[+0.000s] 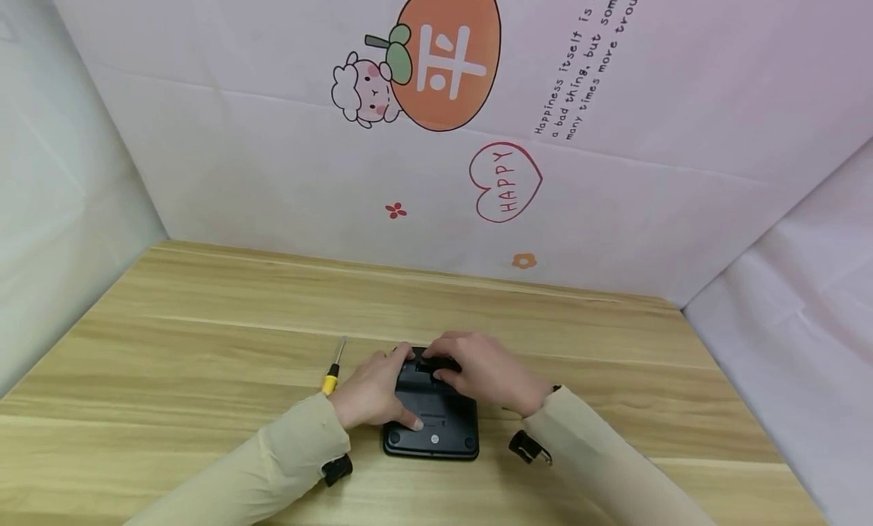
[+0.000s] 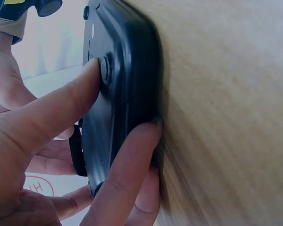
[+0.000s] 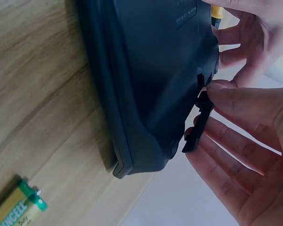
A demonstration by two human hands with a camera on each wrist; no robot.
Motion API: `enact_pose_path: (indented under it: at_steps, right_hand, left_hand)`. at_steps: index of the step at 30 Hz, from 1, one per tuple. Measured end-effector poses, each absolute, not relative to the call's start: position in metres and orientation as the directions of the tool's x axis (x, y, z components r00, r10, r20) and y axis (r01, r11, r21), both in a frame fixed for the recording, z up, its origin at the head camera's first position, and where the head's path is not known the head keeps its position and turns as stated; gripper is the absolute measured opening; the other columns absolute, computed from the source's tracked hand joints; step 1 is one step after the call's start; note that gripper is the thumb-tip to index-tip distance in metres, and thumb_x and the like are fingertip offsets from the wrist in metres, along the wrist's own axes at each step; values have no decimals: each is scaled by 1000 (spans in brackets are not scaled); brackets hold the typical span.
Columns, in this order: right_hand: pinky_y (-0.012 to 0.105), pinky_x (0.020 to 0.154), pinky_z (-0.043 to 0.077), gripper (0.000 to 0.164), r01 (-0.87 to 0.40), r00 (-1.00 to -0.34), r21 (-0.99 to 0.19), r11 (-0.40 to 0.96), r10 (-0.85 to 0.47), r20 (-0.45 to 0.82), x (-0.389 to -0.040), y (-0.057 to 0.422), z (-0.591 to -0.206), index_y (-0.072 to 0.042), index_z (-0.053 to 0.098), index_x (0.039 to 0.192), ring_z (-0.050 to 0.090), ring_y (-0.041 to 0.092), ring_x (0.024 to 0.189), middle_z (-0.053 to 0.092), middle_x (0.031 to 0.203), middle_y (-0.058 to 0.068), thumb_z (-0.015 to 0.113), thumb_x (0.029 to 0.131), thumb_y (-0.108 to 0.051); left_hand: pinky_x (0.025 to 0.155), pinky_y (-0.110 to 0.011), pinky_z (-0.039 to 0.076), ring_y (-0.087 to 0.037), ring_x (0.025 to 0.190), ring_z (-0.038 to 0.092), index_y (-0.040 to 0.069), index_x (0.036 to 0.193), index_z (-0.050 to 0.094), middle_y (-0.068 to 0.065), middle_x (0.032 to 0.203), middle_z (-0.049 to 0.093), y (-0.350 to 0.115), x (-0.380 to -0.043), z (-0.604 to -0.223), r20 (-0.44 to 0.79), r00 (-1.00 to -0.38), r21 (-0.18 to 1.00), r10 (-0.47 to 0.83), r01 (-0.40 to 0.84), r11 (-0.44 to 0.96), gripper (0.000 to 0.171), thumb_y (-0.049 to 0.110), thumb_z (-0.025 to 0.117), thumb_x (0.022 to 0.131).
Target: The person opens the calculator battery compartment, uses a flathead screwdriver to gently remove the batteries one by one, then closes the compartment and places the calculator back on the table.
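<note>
A black calculator-like device (image 1: 443, 420) lies with its underside up, showing round rubber feet and a small label. My left hand (image 1: 373, 389) grips its left side, thumb on the underside and fingers along the edge. At the far end, my right hand (image 1: 487, 371) pinches a small black battery cover (image 3: 200, 125) between thumb and fingers. The cover is tilted up, one end close to the slot in the casing; whether it still touches the slot I cannot tell. The battery bay is mostly hidden by the right fingers.
A screwdriver (image 1: 332, 374) with a yellow and black handle lies left of the device, beside the left wrist. Green and gold batteries (image 3: 19, 205) lie on the wooden table (image 1: 239, 344) at the device's right. A printed white cloth (image 1: 273, 170) stands behind the table.
</note>
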State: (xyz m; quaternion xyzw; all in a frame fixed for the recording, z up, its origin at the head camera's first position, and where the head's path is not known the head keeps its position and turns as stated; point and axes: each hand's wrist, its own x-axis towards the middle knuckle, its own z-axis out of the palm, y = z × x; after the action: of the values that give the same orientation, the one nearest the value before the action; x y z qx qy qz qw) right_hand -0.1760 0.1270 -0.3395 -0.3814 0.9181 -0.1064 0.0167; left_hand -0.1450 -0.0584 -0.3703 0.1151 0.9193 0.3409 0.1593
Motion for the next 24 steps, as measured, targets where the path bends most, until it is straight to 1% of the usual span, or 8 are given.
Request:
enact_pose_path:
  at_steps: [7, 13, 24]
  right_hand:
    - [32, 82, 53, 24, -701, -702, -212, 681, -711, 36, -177, 124, -341, -12, 69, 111, 65, 14, 96, 69, 107, 1, 71, 87, -13]
    - [31, 81, 54, 25, -699, -698, -233, 676, -716, 16, -177, 124, -342, -11, 69, 112, 66, 15, 96, 69, 108, 3, 70, 87, -14]
    - [33, 83, 53, 24, -688, -700, -264, 676, -714, -3, -176, 124, -344, -12, 70, 111, 65, 15, 98, 69, 108, 3, 70, 87, -12]
  left_hand:
    - [91, -49, 45, -31, 109, 51, 12, 138, 42, -19, 127, 51, -57, -145, -370, -218, -924, 661, 315, 98, 744, 90, 29, 90, 64]
    - [88, -48, 45, -30, 104, 52, 12, 137, 42, -19, 124, 52, -57, -146, -370, -219, -924, 666, 314, 94, 740, 90, 28, 90, 63]
    - [87, -47, 45, -30, 103, 51, 13, 136, 43, -18, 122, 52, -58, -145, -369, -221, -922, 667, 319, 96, 739, 88, 27, 90, 64]
